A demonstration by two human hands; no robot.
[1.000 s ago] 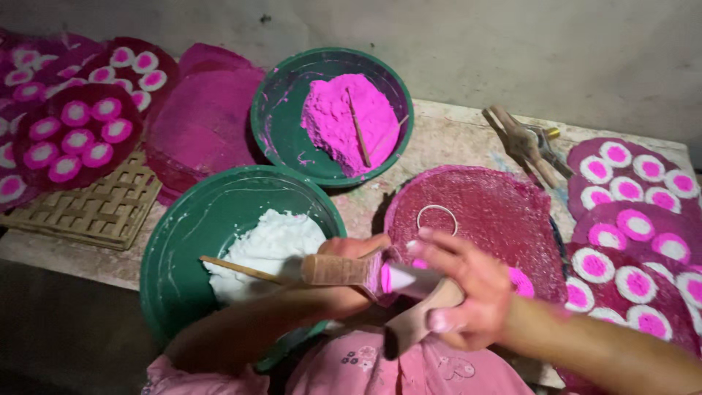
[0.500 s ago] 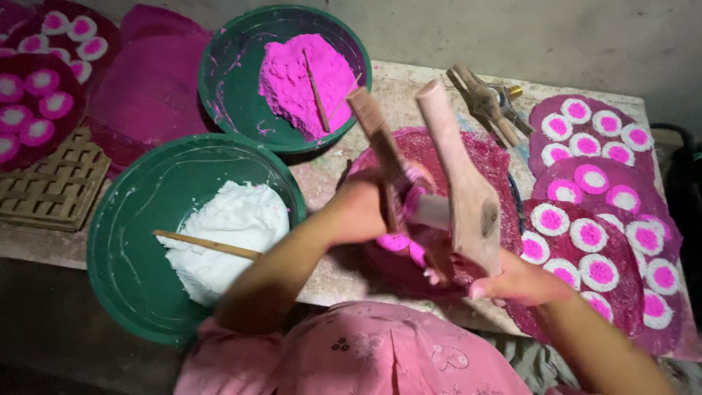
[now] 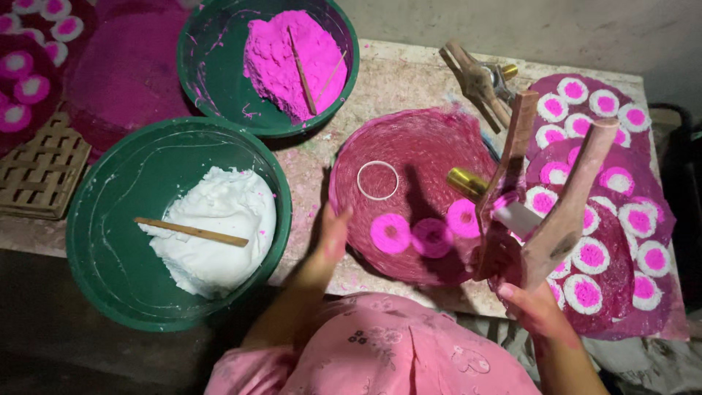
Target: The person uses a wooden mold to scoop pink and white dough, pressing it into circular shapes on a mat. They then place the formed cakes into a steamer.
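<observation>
My right hand point(image 3: 537, 311) grips a two-armed wooden press point(image 3: 545, 197) with a brass tip, held upright over the right edge of a round pink woven mat point(image 3: 431, 146). My left hand point(image 3: 330, 238) hovers with fingers apart at the mat's left edge, holding nothing. Three pink discs point(image 3: 390, 232) and a white ring outline point(image 3: 378, 180) lie on the mat.
A green bowl of white dough point(image 3: 99, 241) with a wooden stick sits at the left. A green bowl of pink dough point(image 3: 212, 80) with sticks stands behind. Mats with several pink-and-white discs point(image 3: 629, 219) lie at the right. A second wooden press point(image 3: 479, 80) rests behind.
My left hand has let go of the press and dropped to the mat's left edge. My right hand has carried the press to the right. Pink discs now show on the mat.
</observation>
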